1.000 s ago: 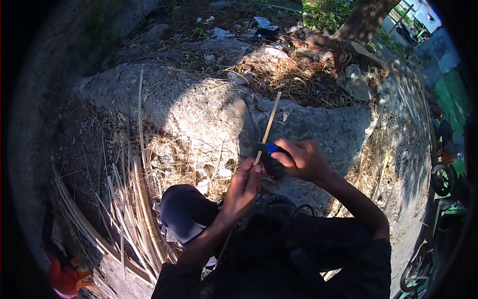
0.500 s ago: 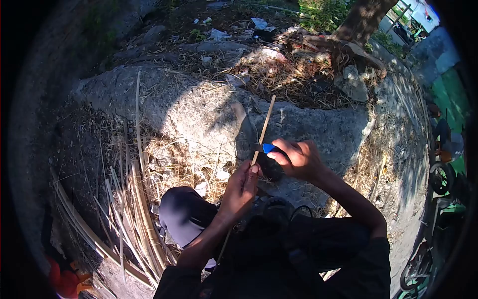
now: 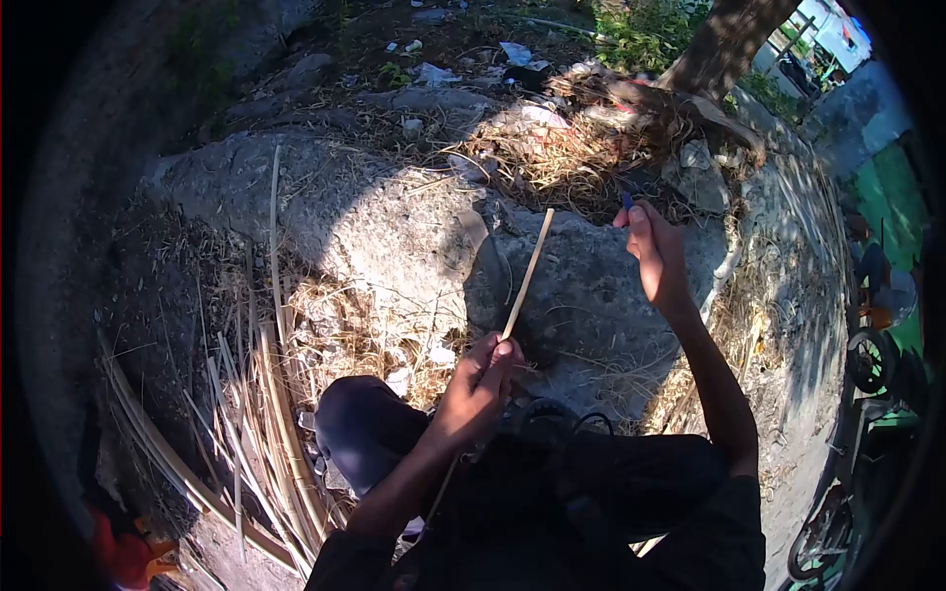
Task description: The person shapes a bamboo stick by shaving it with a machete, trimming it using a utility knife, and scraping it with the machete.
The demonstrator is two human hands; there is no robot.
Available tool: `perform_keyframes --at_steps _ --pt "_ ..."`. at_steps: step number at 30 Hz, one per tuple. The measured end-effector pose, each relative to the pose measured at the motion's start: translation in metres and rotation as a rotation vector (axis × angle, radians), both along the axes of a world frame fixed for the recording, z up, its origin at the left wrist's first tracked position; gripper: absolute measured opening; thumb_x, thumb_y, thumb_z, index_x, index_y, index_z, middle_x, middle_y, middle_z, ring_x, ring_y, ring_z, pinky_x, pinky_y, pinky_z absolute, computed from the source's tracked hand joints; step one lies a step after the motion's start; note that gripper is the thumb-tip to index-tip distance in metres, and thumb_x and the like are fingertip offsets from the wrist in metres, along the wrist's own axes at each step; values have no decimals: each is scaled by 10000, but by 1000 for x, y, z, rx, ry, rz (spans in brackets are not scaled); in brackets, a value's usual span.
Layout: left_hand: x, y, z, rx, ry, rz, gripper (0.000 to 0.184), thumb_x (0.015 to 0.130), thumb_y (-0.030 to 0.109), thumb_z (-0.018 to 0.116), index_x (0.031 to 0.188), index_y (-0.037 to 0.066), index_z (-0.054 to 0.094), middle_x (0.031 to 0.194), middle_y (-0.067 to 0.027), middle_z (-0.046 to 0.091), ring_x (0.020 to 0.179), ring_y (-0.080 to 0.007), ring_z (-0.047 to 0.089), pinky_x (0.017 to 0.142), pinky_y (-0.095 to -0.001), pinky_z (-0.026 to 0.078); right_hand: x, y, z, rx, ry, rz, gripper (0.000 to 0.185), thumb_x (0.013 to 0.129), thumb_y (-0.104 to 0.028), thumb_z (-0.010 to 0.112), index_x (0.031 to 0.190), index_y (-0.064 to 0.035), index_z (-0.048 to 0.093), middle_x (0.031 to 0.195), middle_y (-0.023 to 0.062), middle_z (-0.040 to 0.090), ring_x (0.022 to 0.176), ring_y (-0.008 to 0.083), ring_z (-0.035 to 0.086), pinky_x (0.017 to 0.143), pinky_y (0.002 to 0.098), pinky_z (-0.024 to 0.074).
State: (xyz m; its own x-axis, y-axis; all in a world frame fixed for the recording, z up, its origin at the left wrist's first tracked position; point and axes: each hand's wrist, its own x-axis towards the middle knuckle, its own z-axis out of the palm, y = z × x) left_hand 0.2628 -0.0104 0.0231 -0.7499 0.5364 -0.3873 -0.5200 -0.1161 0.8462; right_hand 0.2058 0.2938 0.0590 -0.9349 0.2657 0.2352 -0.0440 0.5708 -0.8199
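My left hand [image 3: 473,389] is closed around a thin, pale bamboo strip [image 3: 530,268], thumb on top. The strip's upper part slants up and to the right, away from my body; a thin length also shows below the hand, running down past my forearm. Out to the right and farther forward, my right hand [image 3: 655,254] is closed on a blue-handled knife [image 3: 627,201]. Only a little of the blue handle shows, and I cannot make out the blade. The knife and the strip are well apart. My wrapped fingers hide the gripped part of the strip.
A bundle of long split bamboo strips [image 3: 281,433] lies at my left. Ahead runs a rough stone ledge [image 3: 394,222], with a heap of curled shavings [image 3: 567,163] behind it. A tree trunk [image 3: 724,49] rises at the back right. Wheels [image 3: 869,360] show at the far right.
My right hand has swung up and to the right with the knife, off the strip. My left hand still grips the strip and has shifted slightly down.
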Motion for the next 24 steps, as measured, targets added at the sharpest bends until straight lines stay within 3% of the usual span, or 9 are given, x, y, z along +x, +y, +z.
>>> perform_keyframes --at_steps 2,3,6,7,9,12,17,22,24 --pt "-4 2 -7 51 25 -11 278 1160 310 431 1034 115 583 655 90 383 555 -8 339 513 -223 266 15 -35 10 207 0 179 290 1095 -280 538 1033 -21 653 665 118 591 560 267 560 564 377 405" --pt "-5 2 -6 100 1 -19 270 1158 310 435 1049 112 581 654 87 385 548 -12 338 507 -229 263 24 -41 -3 307 95 233 255 1053 -266 609 1114 -22 650 847 143 696 688 285 645 656 375 461" --pt "-3 2 -4 158 -39 -27 265 1156 316 440 1074 106 578 654 83 388 535 -20 334 497 -238 256 41 -60 -11 414 78 352 253 984 -209 704 1139 -14 659 889 164 736 766 341 724 699 438 540" --pt "-3 2 -3 169 -45 -27 267 1155 321 442 1085 103 577 654 80 388 529 -24 333 492 -243 253 42 -61 -12 412 73 354 253 984 -209 704 1139 -14 659 889 164 736 766 341 724 699 438 540" --pt "-3 0 -2 174 -44 -17 265 1153 320 448 1089 99 580 659 81 392 533 -25 337 496 -238 260 41 -62 -13 409 105 392 238 999 -280 701 1052 -52 656 784 162 725 632 351 713 533 423 538" --pt "-2 4 -3 115 44 2 257 1150 311 459 1096 94 585 662 81 399 546 -23 349 507 -230 274 46 -65 -12 402 -3 417 233 984 -258 707 1047 -37 669 786 154 708 661 359 706 553 427 522" --pt "3 11 -14 -44 234 26 219 1148 291 461 1107 108 574 689 92 406 574 1 345 516 -208 257 45 -62 -16 399 40 456 248 994 -281 697 1018 -37 659 761 143 680 643 370 690 547 431 508" --pt "3 13 -7 -82 199 19 201 1148 249 445 1078 102 563 678 88 388 572 -9 341 520 -217 268 46 -60 -18 427 43 452 244 1000 -280 690 1036 -40 660 763 129 683 649 351 692 551 421 510" --pt "3 12 -6 -53 142 15 195 1148 212 432 1055 97 561 671 83 382 577 -17 348 527 -225 279 46 -60 -25 449 167 408 246 1000 -278 691 1043 -38 663 765 117 690 631 345 678 550 427 497"
